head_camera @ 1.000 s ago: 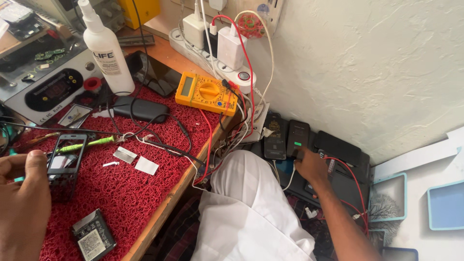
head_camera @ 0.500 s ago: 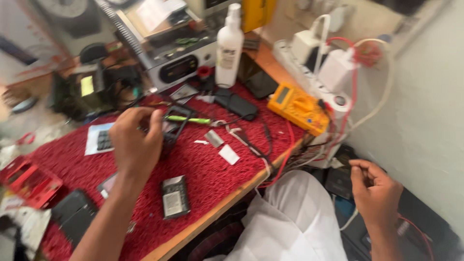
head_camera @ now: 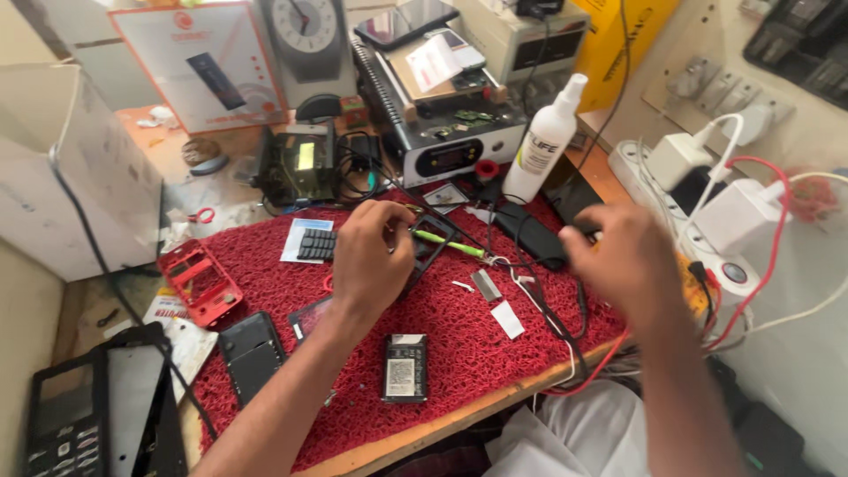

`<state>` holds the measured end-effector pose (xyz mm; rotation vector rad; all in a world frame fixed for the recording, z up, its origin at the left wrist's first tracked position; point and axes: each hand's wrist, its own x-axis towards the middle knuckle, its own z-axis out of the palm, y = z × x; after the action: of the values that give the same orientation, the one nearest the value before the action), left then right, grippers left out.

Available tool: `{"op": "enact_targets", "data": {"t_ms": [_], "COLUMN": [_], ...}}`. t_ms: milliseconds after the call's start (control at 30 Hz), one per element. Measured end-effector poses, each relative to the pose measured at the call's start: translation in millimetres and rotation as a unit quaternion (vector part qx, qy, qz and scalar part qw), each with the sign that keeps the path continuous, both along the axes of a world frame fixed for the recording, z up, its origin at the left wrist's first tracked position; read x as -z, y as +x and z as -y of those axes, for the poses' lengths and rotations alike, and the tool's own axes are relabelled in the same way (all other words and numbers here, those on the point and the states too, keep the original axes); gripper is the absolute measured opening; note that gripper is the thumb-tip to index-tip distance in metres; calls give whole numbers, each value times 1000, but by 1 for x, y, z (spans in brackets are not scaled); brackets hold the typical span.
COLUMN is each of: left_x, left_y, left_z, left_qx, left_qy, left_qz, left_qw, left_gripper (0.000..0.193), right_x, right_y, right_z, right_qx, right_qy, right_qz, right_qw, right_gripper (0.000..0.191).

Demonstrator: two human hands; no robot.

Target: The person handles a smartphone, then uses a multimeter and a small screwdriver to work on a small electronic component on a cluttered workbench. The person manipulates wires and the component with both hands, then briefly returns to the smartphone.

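My left hand (head_camera: 375, 256) rests on the red bristle mat (head_camera: 265, 256) and grips a small black phone body (head_camera: 430, 247) by its left side. A green-handled tool (head_camera: 452, 244) lies just right of that phone. My right hand (head_camera: 623, 261) hovers, blurred, over the mat's right edge above black and red cables (head_camera: 552, 314), close to a flat black device (head_camera: 530, 234). Its fingers are curled, and I cannot tell whether they hold anything. A phone battery (head_camera: 405, 367) lies near the mat's front edge.
A white spray bottle (head_camera: 546, 141) and a power supply unit (head_camera: 450, 150) stand behind the mat. A power strip with white adapters (head_camera: 707, 177) runs along the right. A red phone frame (head_camera: 199, 278), a black back cover (head_camera: 252, 353) and a black keypad phone (head_camera: 66, 420) lie at left.
My right hand has come up from below the table edge to over the mat's right side. My left hand stays on the black phone body. The view has shifted closer over the mat.
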<state>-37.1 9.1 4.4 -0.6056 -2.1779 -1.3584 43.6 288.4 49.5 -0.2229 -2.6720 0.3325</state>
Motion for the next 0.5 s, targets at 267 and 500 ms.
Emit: {"op": "enact_targets", "data": {"t_ms": [267, 500], "left_x": [2, 1], "left_y": [-3, -2], "left_z": [3, 8], "left_qx": [-6, 0], "left_qy": [11, 23], "left_qz": [-41, -5], "left_qw": [999, 1000], "left_gripper": [8, 8], "right_x": [-21, -62], "right_y": [-73, -96], "right_z": [-36, 72], "right_qx": [45, -238], "right_qy": [100, -259], "right_qz": [172, 178], "right_qw": [979, 919], "right_gripper": [55, 35]}}
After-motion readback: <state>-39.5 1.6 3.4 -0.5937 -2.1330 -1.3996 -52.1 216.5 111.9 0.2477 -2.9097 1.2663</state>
